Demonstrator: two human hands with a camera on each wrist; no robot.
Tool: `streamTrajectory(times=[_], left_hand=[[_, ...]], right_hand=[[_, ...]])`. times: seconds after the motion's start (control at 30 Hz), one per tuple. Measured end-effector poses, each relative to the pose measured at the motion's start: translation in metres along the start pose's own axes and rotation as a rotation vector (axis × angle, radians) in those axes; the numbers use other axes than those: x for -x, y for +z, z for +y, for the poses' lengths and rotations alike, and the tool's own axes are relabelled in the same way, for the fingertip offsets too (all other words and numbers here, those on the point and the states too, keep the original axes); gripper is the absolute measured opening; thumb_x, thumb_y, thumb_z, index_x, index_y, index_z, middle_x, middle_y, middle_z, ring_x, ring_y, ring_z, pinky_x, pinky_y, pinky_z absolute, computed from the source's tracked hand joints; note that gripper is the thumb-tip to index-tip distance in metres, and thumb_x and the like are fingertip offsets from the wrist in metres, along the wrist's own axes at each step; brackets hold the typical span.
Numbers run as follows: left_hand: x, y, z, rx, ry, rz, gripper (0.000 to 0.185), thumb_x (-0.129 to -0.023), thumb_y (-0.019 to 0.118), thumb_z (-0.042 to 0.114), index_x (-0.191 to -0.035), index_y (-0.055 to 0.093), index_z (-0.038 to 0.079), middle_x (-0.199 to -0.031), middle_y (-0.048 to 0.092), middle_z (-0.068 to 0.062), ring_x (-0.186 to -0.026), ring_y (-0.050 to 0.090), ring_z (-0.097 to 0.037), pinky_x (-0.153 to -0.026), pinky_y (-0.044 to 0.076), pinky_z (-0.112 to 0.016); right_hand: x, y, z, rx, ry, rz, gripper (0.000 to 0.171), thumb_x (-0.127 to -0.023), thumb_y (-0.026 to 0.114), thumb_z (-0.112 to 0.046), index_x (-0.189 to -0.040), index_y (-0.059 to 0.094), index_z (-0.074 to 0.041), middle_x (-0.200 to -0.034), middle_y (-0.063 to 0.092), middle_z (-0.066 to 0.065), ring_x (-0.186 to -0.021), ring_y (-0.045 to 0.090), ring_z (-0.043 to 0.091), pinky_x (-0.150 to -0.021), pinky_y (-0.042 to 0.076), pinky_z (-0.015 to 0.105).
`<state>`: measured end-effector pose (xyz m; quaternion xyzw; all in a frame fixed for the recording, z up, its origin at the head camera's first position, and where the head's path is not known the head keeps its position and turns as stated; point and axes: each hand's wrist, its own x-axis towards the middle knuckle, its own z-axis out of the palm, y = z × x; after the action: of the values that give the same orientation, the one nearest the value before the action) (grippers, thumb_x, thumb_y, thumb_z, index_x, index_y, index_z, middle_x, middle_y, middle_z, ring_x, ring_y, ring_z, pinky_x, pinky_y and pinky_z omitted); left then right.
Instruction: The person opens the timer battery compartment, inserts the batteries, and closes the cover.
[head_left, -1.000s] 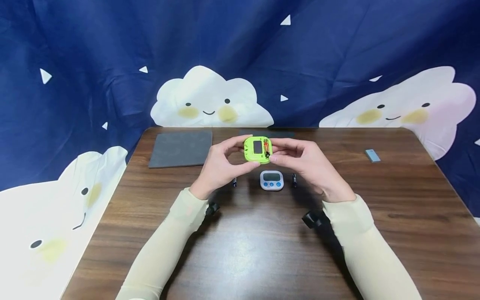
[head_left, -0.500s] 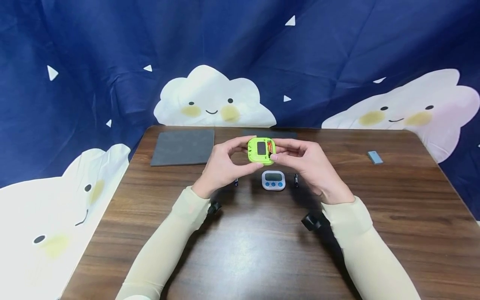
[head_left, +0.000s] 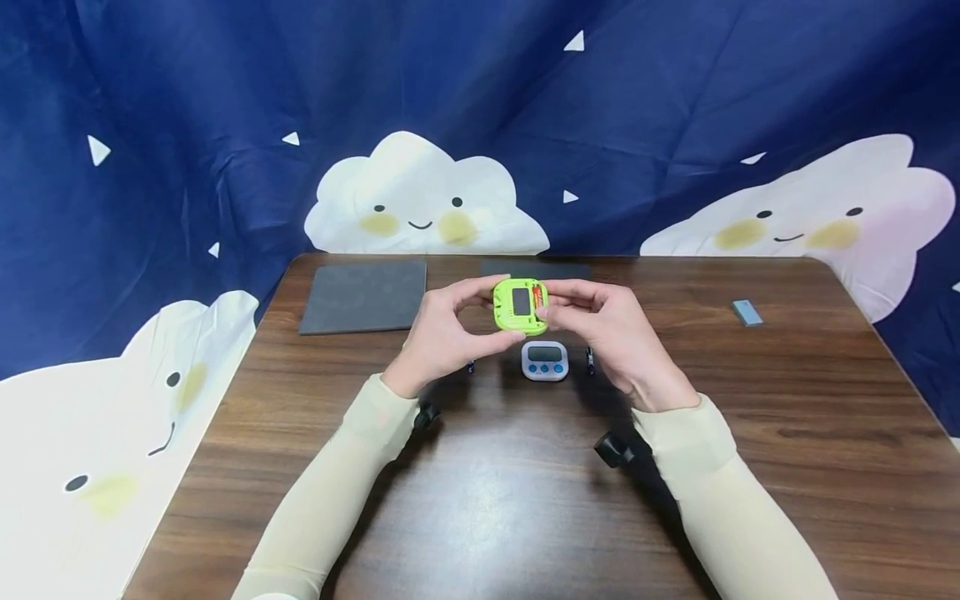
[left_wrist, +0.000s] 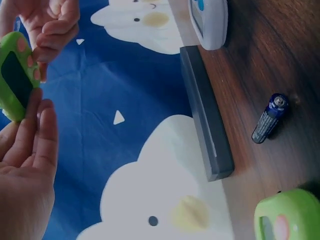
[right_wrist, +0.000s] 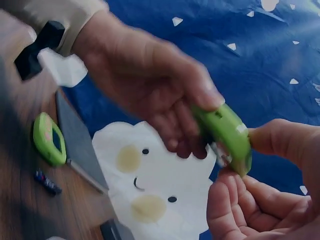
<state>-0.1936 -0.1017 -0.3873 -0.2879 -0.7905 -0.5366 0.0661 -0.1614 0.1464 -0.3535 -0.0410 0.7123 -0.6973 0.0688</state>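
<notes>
A light green digital timer [head_left: 512,307] is held up above the table, its back towards the head view. Its battery compartment is uncovered, and a red battery [head_left: 537,295] lies in it at the right side. My left hand [head_left: 444,333] grips the timer's left side, thumb below and fingers above. From the right, my right hand [head_left: 600,329] pinches the edge, its thumb over the battery's lower end. The left wrist view shows the screen side of this timer [left_wrist: 17,75]. My right fingers behind it are mostly hidden in the head view.
A white timer [head_left: 545,361] with blue buttons lies below the hands, between two small batteries [head_left: 590,361]. A second green timer [right_wrist: 49,140] stands near a dark slab [head_left: 363,296]. Another dark slab [head_left: 566,271] lies behind the hands; a small blue piece [head_left: 747,312] is at right.
My right thumb has shifted onto the lower end of the red battery, covering the dark part seen there before. The held timer has dropped slightly. My left hand keeps its grip.
</notes>
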Motion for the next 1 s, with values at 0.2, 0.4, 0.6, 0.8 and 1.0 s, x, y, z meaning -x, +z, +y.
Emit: streamTrajectory(times=[0.2,0.4,0.6,0.8,1.0], left_hand=[[0.0001,0.0013,0.0015,-0.058,0.037,0.02,0.07,-0.081,0.103,0.025,-0.145,0.075,0.014,-0.127,0.084,-0.002,-0.105,0.081,-0.014,-0.097,0.064,-0.037],[0.0007,0.0001,0.002,-0.003,0.002,-0.007,0.068,-0.083,0.101,0.024,-0.146,0.075,0.014,-0.128,0.084,-0.002,-0.108,0.08,-0.015,-0.1,0.064,-0.047],[-0.0001,0.0006,0.0012,0.009,-0.017,-0.015,0.068,-0.084,0.1,0.027,-0.146,0.075,0.017,-0.13,0.083,0.001,-0.111,0.079,-0.014,-0.102,0.064,-0.046],[0.0001,0.0022,0.0001,0.02,-0.027,-0.02,0.068,-0.085,0.1,0.026,-0.147,0.074,0.016,-0.128,0.083,0.001,-0.112,0.079,-0.016,-0.102,0.064,-0.043],[0.0004,0.0037,-0.0004,0.049,-0.034,-0.014,0.068,-0.085,0.1,0.025,-0.147,0.074,0.017,-0.128,0.083,0.001,-0.113,0.079,-0.016,-0.104,0.064,-0.045]], right_hand=[[-0.0009,-0.0008,-0.0002,-0.013,0.003,0.005,0.044,-0.101,0.079,-0.007,-0.141,0.071,0.008,-0.105,0.085,-0.006,-0.096,0.079,0.007,-0.086,0.067,0.024],[-0.0006,-0.0006,0.0003,-0.021,0.007,-0.007,0.043,-0.102,0.079,-0.008,-0.142,0.071,0.007,-0.107,0.085,-0.006,-0.093,0.081,0.008,-0.084,0.068,0.026],[0.0005,-0.0015,-0.0007,-0.03,0.015,-0.002,0.045,-0.102,0.079,-0.009,-0.143,0.07,0.007,-0.108,0.085,-0.007,-0.095,0.08,0.008,-0.084,0.068,0.026],[0.0015,-0.0025,-0.0011,-0.026,0.017,-0.002,0.044,-0.103,0.079,-0.008,-0.143,0.07,0.007,-0.108,0.085,-0.006,-0.096,0.08,0.008,-0.084,0.068,0.026],[0.0036,-0.0035,-0.0023,0.002,0.009,0.007,0.044,-0.102,0.081,-0.011,-0.142,0.071,0.005,-0.109,0.084,-0.006,-0.099,0.079,0.008,-0.087,0.067,0.024]])
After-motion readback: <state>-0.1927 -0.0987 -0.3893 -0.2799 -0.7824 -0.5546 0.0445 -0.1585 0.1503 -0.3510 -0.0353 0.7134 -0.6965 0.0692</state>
